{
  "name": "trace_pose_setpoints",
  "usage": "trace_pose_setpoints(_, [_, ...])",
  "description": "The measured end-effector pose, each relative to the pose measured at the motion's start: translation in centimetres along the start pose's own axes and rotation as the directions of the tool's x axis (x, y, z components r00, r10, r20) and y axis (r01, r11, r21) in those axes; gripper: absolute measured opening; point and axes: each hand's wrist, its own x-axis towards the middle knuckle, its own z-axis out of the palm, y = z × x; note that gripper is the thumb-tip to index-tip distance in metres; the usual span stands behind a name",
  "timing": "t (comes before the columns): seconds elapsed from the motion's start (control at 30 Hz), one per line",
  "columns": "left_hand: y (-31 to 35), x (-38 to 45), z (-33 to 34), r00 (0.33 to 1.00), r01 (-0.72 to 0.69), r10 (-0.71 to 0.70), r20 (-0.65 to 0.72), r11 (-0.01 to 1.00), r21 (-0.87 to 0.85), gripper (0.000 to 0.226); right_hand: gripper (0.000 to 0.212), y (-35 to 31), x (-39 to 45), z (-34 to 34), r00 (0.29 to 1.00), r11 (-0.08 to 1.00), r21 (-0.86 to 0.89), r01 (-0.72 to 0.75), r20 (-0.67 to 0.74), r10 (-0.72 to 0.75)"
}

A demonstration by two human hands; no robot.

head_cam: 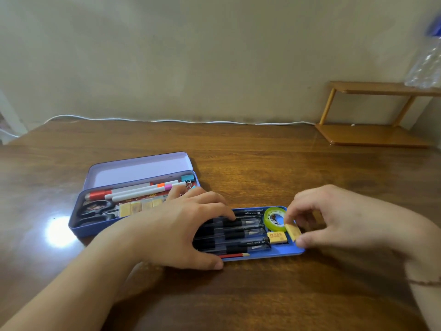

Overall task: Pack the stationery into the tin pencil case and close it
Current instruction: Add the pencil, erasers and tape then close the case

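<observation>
The tin pencil case (78,229) stands open at centre left, its pale lilac lid (138,169) tilted back. Inside lie markers (133,191), scissors (95,211), a row of yellow erasers (138,207) and binder clips (188,179). In front of it a blue inner tray (296,252) holds several black pens (238,231), a red pencil (235,255), a green tape roll (274,218) and a yellow eraser (276,237). My left hand (181,225) rests spread over the pens. My right hand (334,216) pinches another yellow eraser (293,231) at the tray's right end.
The brown wooden table (238,295) carries a small wooden shelf (372,134) at the back right, with a clear plastic bottle (424,65) on top. A white cable (167,120) runs along the wall at the table's far edge.
</observation>
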Motion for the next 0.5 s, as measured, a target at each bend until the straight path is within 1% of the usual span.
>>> trace_pose_setpoints(0.13, [-0.1, 0.0, 0.1, 1.0, -0.003, 0.003, -0.005, 1.0, 0.006, 0.072, 0.036, -1.3, -0.4, 0.1, 0.996, 0.998, -0.053, -0.031, 0.087, 0.036])
trace_pose_setpoints(0.23, [-0.1, 0.1, 0.1, 1.0, -0.005, 0.005, -0.01, 1.0, 0.005, 0.072, 0.037, -1.7, -0.7, -0.2, 0.995, 0.997, -0.057, -0.043, 0.086, 0.048])
trace_pose_setpoints(0.3, [-0.1, 0.1, 0.2, 1.0, -0.004, 0.004, -0.011, 1.0, 0.003, 0.072, 0.033, -1.7, -0.7, -0.3, 0.997, 0.999, -0.049, -0.008, 0.072, 0.012])
trace_pose_setpoints(0.4, [-0.1, 0.1, 0.2, 1.0, -0.005, 0.005, -0.009, 1.0, 0.002, 0.072, 0.019, -1.9, -0.6, -0.1, 0.994, 1.0, -0.006, 0.023, 0.11, -0.022])
trace_pose_setpoints(0.5, [-0.1, 0.1, 0.2, 1.0, -0.005, 0.006, -0.012, 1.0, 0.007, 0.071, 0.018, -1.7, -0.4, 0.1, 0.99, 0.999, 0.048, 0.002, 0.143, -0.009])
